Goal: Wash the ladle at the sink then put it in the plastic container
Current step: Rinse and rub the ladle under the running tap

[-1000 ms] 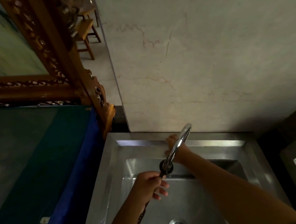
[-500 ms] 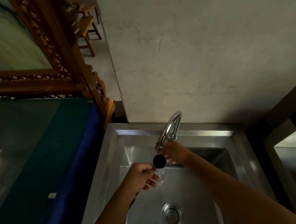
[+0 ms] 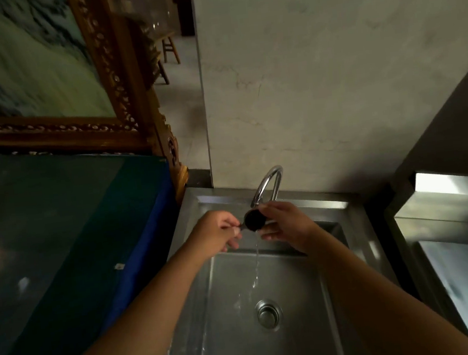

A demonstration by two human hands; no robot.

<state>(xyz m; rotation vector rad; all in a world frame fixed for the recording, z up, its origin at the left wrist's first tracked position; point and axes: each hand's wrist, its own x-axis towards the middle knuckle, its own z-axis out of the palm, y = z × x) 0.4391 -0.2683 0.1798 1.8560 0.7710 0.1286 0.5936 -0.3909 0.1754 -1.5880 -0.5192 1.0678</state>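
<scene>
A small black ladle [image 3: 254,220] is held under the spout of the curved chrome tap [image 3: 267,185], over the steel sink [image 3: 294,292]. My left hand [image 3: 218,234] grips its handle, which is mostly hidden by the fingers. My right hand [image 3: 285,224] touches the far side of the ladle's bowl with its fingertips. A thin stream of water falls from the bowl toward the drain [image 3: 268,314]. No plastic container is in view.
A table with a dark green and blue cover [image 3: 69,246] adjoins the sink on the left, with a gilded picture frame [image 3: 121,102] behind it. A plain wall rises behind the tap. A second steel basin [image 3: 461,240] stands to the right.
My right hand left the tap's base and came to the ladle's bowl. The ladle rose under the spout, and water now runs. The camera tilted down, showing more of the sink.
</scene>
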